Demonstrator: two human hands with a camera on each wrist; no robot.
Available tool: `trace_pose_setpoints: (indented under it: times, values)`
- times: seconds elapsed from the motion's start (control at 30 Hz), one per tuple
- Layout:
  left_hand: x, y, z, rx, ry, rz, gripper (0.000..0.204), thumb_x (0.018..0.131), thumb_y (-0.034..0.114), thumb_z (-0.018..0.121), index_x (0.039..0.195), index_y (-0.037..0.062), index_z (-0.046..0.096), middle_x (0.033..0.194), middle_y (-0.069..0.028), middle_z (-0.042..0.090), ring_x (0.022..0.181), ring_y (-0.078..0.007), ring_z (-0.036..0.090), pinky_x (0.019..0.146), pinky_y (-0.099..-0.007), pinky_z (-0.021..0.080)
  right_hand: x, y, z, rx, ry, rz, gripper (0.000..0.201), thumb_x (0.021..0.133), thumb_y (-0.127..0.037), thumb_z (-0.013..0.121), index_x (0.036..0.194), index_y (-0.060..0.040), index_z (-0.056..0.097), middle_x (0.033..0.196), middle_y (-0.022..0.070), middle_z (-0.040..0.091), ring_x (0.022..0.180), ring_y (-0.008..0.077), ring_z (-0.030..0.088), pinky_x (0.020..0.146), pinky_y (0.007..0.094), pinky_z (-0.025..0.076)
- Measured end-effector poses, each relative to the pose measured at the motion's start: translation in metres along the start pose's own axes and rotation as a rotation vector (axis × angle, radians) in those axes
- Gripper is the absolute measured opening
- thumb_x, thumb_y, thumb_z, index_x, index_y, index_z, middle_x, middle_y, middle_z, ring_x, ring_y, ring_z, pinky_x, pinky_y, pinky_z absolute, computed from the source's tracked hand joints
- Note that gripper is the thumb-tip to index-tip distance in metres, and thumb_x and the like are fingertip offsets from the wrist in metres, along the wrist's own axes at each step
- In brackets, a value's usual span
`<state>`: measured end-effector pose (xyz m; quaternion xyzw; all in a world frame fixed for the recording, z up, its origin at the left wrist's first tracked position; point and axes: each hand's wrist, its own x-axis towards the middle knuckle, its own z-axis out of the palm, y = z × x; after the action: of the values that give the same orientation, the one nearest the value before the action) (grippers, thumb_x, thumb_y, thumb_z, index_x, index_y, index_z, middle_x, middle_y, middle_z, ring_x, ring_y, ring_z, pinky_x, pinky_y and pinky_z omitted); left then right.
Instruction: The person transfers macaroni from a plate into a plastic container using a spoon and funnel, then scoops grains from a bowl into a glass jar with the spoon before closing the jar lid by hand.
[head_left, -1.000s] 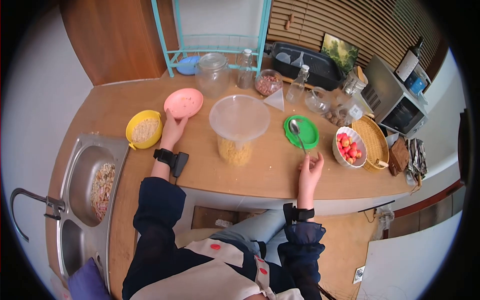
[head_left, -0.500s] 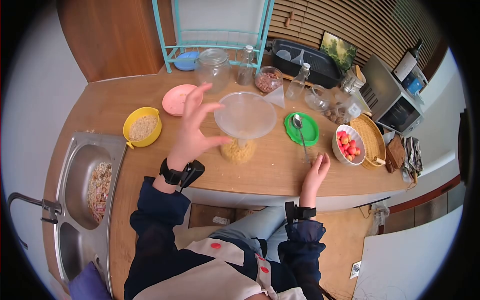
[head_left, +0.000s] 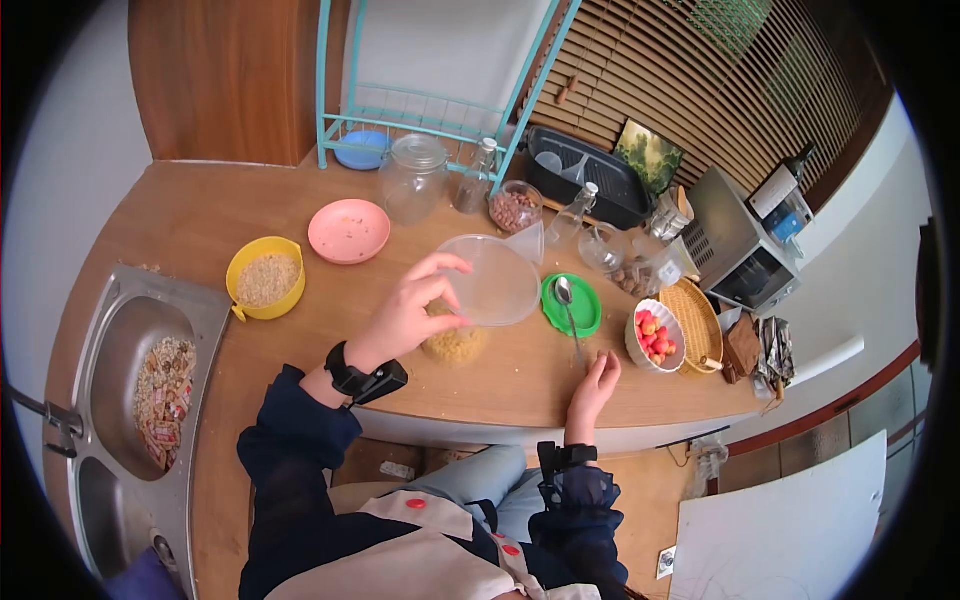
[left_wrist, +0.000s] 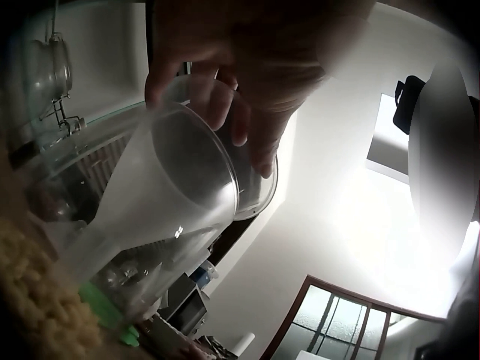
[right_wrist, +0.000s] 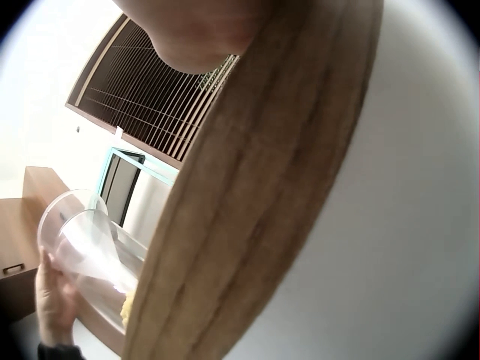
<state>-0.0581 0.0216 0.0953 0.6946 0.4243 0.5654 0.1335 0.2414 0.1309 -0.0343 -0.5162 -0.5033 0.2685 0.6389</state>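
Note:
My left hand (head_left: 400, 318) has its thumb and fingers at the rim of a large translucent funnel (head_left: 495, 285), gripping it from the left. The funnel stands over a clear jar with yellow pasta (head_left: 455, 346) at its bottom. In the left wrist view the funnel's cone (left_wrist: 161, 180) points down toward the pasta (left_wrist: 41, 300). My right hand (head_left: 593, 390) rests near the counter's front edge with fingers loosely bent, holding nothing. Close beyond its fingertips lies a metal spoon (head_left: 566, 300), its bowl on a green lid (head_left: 585, 312).
A pink bowl (head_left: 349, 232) and a yellow bowl of oats (head_left: 268, 280) stand left. The sink (head_left: 105, 340) lies beyond. Right are a white bowl of red fruits (head_left: 678, 357) and a wicker tray (head_left: 700, 310). Glass jars and a black pan (head_left: 600, 185) line the back.
My left hand has left the pink bowl, passed through the air to the right, and taken hold of the funnel's rim. The right hand has stayed by the spoon. The head view has shifted.

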Motion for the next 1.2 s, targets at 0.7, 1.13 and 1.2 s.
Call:
trace_pose_setpoints:
  times: [0.7, 1.13, 1.2]
  values:
    - [0.16, -0.082, -0.003, 0.963, -0.554, 0.635, 0.021, 0.07, 0.021, 0.063, 0.073, 0.0069, 0.049, 0.075, -0.0055, 0.049, 0.075, -0.0222, 0.051, 0.069, -0.0338, 0.041, -0.004, -0.002, 0.002, 0.073, -0.026, 0.008, 0.028, 0.09, -0.011, 0.047, 0.114, 0.0035, 0.043, 0.112, 0.0155, 0.05, 0.104, 0.0216, 0.051, 0.091, 0.0316, 0.04]
    - [0.133, -0.133, 0.022, 1.03, -0.676, 0.485, 0.02, 0.067, 0.022, 0.065, 0.074, 0.0082, 0.052, 0.076, -0.0042, 0.053, 0.082, -0.0213, 0.054, 0.071, -0.0333, 0.042, -0.006, -0.018, 0.001, 0.015, -0.108, 0.027, 0.026, 0.089, -0.008, 0.047, 0.113, 0.003, 0.044, 0.113, 0.0129, 0.05, 0.1, 0.0197, 0.051, 0.087, 0.0304, 0.042]
    - [0.131, -0.132, 0.02, 0.983, -0.647, 0.483, 0.02, 0.068, 0.02, 0.065, 0.074, 0.007, 0.051, 0.079, -0.0053, 0.052, 0.085, -0.0224, 0.053, 0.074, -0.035, 0.042, -0.006, -0.018, 0.001, 0.017, -0.116, 0.02, 0.026, 0.089, -0.008, 0.047, 0.113, 0.003, 0.044, 0.113, 0.013, 0.05, 0.1, 0.0196, 0.051, 0.086, 0.0304, 0.042]
